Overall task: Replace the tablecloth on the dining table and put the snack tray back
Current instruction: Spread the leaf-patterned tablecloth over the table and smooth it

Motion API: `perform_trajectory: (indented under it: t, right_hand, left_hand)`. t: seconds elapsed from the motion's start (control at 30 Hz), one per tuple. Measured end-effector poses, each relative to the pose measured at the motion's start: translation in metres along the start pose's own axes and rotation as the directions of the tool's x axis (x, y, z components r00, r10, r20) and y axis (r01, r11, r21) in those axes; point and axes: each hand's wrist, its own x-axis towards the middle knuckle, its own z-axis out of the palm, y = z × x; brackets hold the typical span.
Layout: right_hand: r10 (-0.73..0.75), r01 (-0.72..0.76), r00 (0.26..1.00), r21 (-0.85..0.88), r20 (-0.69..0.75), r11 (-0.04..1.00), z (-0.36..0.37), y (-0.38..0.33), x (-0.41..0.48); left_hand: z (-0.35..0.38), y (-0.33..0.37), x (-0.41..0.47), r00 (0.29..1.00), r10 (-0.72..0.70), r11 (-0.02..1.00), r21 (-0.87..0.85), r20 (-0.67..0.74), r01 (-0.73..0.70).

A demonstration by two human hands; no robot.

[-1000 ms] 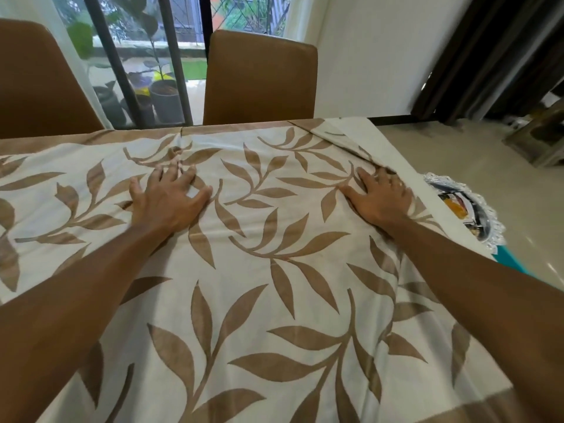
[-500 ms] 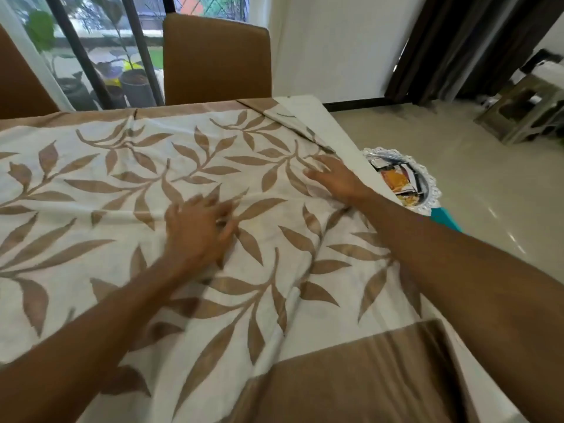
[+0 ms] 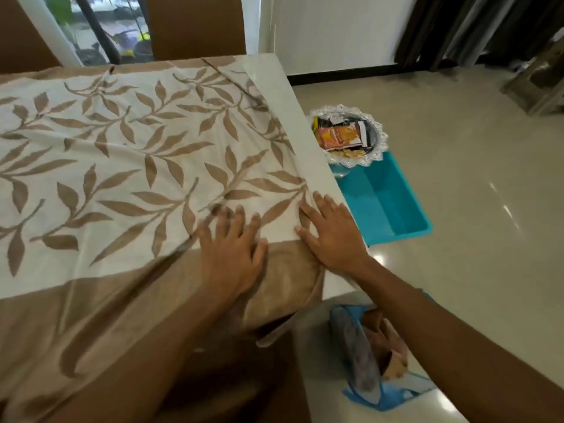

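Open cloth surface (image 3: 100, 166) lies flat across the table's left and centre, with no object standing on it. Both hands, the left hand (image 3: 232, 251) and the right hand (image 3: 331, 233), press flat at the near right corner, occupying that spot. A bare strip of table edge (image 3: 308, 148) runs along the right side. Beyond it, low on the floor, a snack tray (image 3: 349, 135) sits against a blue bin (image 3: 384, 203) (both close to the table's side). Two chair backs (image 3: 195, 25) line the far edge. Open floor (image 3: 473, 209) extends right.
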Motion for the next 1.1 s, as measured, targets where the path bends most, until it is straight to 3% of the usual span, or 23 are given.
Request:
perform_trajectory:
  t: [0.07,0.27,0.4,0.53,0.63,0.83,0.9,1.0,1.1]
  right_hand:
    - [0.004,-0.004,0.999,-0.010,0.037,1.000,-0.005,0.013,-0.012]
    - [0.103,-0.153,0.968,0.212,0.227,0.965,-0.035,-0.004,-0.012]
    - [0.087,-0.147,0.951,0.187,0.296,0.971,-0.037,-0.006,-0.015]
    - [0.045,-0.133,0.957,0.296,0.285,0.946,-0.043,0.003,-0.024]
    - [-0.003,-0.079,0.955,0.261,0.298,0.962,-0.044,0.010,-0.047]
    - [0.077,-0.116,0.987,0.286,0.144,0.951,-0.038,-0.003,-0.094]
    - [0.010,-0.032,0.997,0.284,0.081,0.958,-0.043,-0.015,-0.100]
    - [-0.215,0.200,0.974,0.175,0.069,0.964,-0.045,-0.018,-0.115]
    - [-0.201,0.196,0.979,0.092,0.043,0.976,-0.043,0.008,-0.122]
  left_hand:
    - [0.008,0.025,-0.031,0.999,-0.017,0.999,-0.044,0.034,0.019]
    - [0.016,0.083,-0.054,0.986,-0.155,0.980,-0.117,0.059,0.161]
    - [0.019,0.102,-0.047,0.979,-0.185,0.972,-0.132,0.090,0.196]
    - [0.017,0.102,-0.047,0.978,-0.187,0.970,-0.142,0.097,0.199]
    - [0.011,0.101,-0.047,0.975,-0.175,0.966,-0.170,0.136,0.197]
    - [-0.005,0.086,-0.035,0.929,-0.070,0.936,-0.297,0.364,0.187]
    - [-0.013,0.081,-0.035,0.914,-0.043,0.904,-0.373,0.403,0.207]
    - [-0.013,0.079,-0.039,0.924,-0.050,0.886,-0.409,0.380,0.216]
    - [-0.007,0.084,-0.038,0.930,-0.088,0.914,-0.342,0.357,0.218]
